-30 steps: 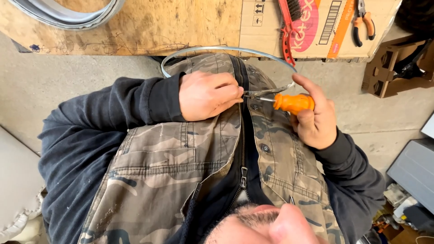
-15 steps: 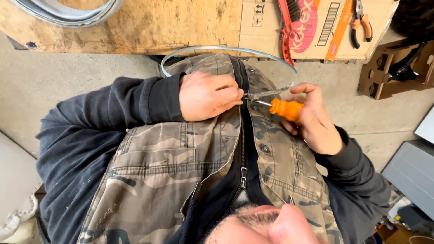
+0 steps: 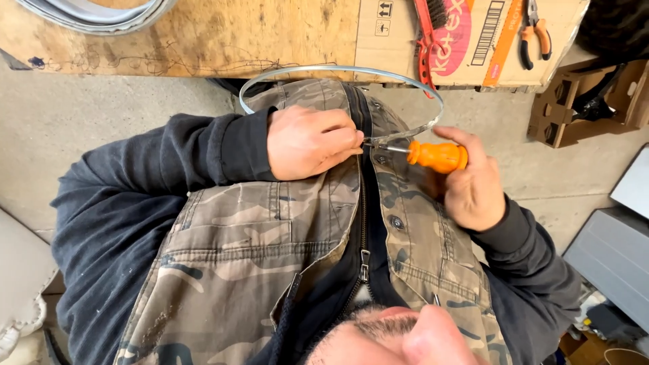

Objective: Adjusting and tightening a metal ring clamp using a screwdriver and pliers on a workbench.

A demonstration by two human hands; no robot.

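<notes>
The fingers [image 3: 338, 138] of the left hand [image 3: 307, 142] are curled together and clamped on the joint of a thin metal band clamp [image 3: 338, 69], which is pinched against the chest just beside the vest zip. The fingers [image 3: 466, 138] of the right hand [image 3: 470, 182] are wrapped around the orange handle of a screwdriver [image 3: 436, 155], whose short steel shaft is pointed at the pinched joint of the band clamp and appears to touch it.

The band clamp is seen as a wide grey loop: from the joint it is carried up and away from the body, and its far arc is laid across the near edge of the wooden workbench [image 3: 203, 34].

Just behind the band clamp's far arc, a flattened cardboard box [image 3: 541, 61] is spread on the workbench. On that cardboard, to the right of the band clamp, a red-handled wire brush [image 3: 427, 34] and a pair of orange-handled pliers [image 3: 534, 30] are laid. Well to the left of the band clamp, at the bench's far corner, part of a larger grey hoop [image 3: 101, 13] is visible. A camouflage vest [image 3: 236, 257] over dark sleeves is worn below the band clamp.
</notes>
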